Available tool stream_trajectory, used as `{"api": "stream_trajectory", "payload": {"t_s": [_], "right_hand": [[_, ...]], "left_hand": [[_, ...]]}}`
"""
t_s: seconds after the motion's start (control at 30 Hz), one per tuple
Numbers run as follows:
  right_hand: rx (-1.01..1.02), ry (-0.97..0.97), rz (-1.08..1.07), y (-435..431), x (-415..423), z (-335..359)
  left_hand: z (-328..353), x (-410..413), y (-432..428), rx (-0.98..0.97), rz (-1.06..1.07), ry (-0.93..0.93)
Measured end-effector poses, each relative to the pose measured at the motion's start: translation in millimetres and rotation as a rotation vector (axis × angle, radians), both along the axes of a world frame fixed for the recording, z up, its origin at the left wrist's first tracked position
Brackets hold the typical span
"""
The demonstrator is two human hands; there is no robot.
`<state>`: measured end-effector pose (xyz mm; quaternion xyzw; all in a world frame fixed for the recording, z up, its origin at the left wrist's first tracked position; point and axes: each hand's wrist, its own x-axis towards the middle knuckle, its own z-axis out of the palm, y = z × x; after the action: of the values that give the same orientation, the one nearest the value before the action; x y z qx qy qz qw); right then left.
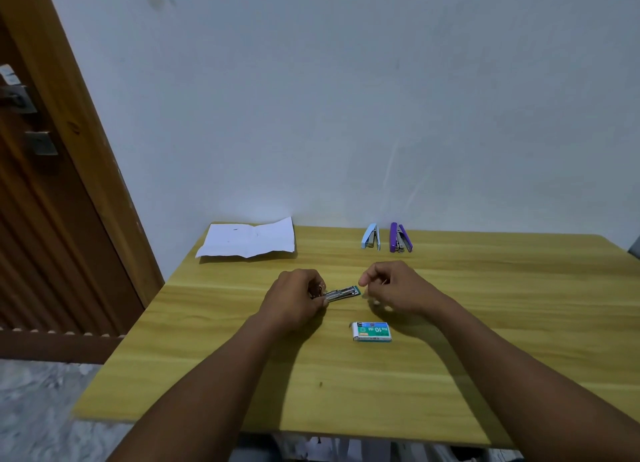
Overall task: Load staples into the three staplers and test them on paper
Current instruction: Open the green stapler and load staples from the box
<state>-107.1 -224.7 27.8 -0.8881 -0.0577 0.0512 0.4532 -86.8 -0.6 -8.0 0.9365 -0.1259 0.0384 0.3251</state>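
Left hand (294, 295) grips green stapler (341, 293) by its rear, low over the bench (485, 323). Right hand (391, 285) curled just beside its nose; a pinched staple strip can't be confirmed. Stapler likely light, stiff, slick metal; hold the body sides. Staple box (372, 332) near.

We extend both bare forearms forward, converging. Our left hand (294, 297) curls its fingers round one end of a stapler (343, 293); our right hand (393, 288), just beside it, hovers with fingers curled, thumb meeting forefinger.
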Motion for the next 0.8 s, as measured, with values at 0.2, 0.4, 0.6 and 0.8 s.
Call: {"api": "stream_trajectory", "payload": {"t_s": [0.2, 0.4, 0.6, 0.8], "right_hand": [[-0.122, 0.158, 0.130, -9, 4, -3], [-0.282, 0.191, 0.224, -10, -7, -3], [-0.361, 0.093, 0.226, -6, -15, -6], [-0.431, 0.098, 0.219, -5, -15, -4]], "left_hand": [[3, 3, 9, 0.066, 0.031, -0.051], [12, -33, 5, 0.199, -0.191, -0.424], [7, -44, -16, 0.268, -0.304, -0.115], [4, -33, -20, 0.109, -0.261, 0.081]]}}
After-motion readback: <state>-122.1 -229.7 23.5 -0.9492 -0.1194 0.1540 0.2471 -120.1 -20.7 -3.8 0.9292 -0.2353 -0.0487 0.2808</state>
